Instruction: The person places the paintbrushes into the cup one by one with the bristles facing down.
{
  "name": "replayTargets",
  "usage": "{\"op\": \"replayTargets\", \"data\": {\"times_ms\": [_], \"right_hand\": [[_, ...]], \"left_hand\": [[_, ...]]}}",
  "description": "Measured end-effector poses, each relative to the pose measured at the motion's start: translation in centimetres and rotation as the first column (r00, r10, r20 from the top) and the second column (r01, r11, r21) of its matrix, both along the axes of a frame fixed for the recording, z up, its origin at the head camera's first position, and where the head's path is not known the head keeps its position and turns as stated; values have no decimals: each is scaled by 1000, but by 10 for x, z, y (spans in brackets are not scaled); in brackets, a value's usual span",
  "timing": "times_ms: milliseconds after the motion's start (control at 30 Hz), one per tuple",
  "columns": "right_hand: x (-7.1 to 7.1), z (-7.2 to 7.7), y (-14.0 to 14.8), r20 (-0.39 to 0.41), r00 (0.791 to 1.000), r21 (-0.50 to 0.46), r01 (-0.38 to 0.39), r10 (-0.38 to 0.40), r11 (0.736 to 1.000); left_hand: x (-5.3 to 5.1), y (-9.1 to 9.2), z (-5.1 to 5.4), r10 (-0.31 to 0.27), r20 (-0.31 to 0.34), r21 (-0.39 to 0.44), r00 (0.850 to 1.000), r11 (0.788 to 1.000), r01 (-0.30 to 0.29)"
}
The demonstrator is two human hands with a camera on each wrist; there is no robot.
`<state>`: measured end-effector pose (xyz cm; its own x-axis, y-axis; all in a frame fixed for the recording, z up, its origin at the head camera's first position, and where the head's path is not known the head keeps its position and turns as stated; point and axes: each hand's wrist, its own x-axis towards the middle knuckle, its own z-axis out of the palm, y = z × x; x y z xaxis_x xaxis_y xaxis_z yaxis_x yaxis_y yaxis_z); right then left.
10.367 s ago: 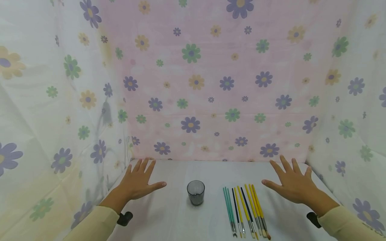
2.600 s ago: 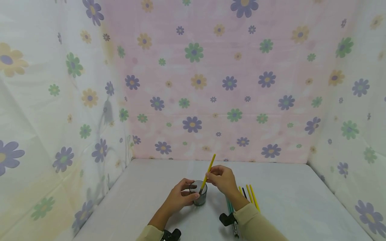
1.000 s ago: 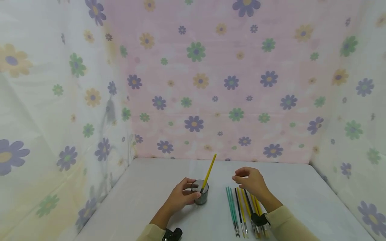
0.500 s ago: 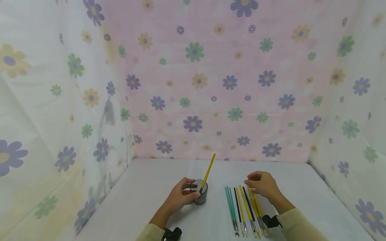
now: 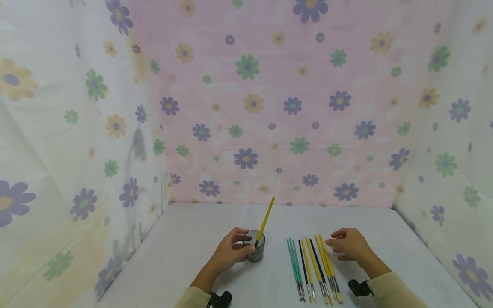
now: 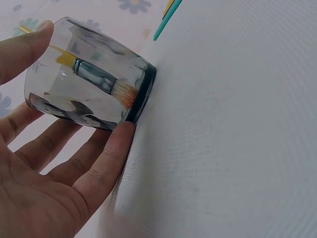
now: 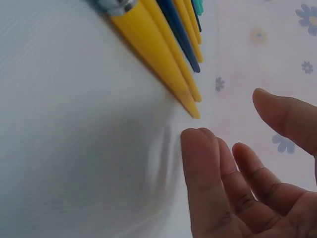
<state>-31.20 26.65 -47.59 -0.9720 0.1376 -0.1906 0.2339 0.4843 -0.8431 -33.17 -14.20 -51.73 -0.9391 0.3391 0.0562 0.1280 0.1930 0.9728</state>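
A smoky clear glass point(image 5: 256, 253) stands on the table with one yellow-handled brush point(image 5: 265, 220) leaning in it, handle up. In the left wrist view the brush's bristles point(image 6: 124, 93) rest near the base of the glass point(image 6: 59, 94). My left hand point(image 5: 227, 253) grips the glass from its left side, thumb and fingers round it. Just right of a row of brushes point(image 5: 316, 265), my right hand point(image 5: 352, 246) hovers with relaxed, slightly bent fingers and holds nothing. The right wrist view shows its fingertips close to the yellow handle ends point(image 7: 190, 106), apart from them.
Teal, dark blue and yellow brushes lie side by side on the white table point(image 5: 185, 239), handles toward the back. Flowered cloth point(image 5: 269, 141) hangs behind and on both sides. A black wrist camera point(image 5: 360, 288) sits at my right wrist.
My right hand has moved from the glass, where it held the yellow brush, rightward past the row. That brush now leans in the glass unheld. My left hand keeps its grip.
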Motion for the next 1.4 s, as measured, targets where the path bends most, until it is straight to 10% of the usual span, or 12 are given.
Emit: {"op": "replayTargets", "data": {"times_ms": [1400], "right_hand": [[4, -13, -18, 146, 989, 134, -29, 9, 991]], "left_hand": [[4, 0, 2, -3, 4, 8, 1000, 1000, 3]]}}
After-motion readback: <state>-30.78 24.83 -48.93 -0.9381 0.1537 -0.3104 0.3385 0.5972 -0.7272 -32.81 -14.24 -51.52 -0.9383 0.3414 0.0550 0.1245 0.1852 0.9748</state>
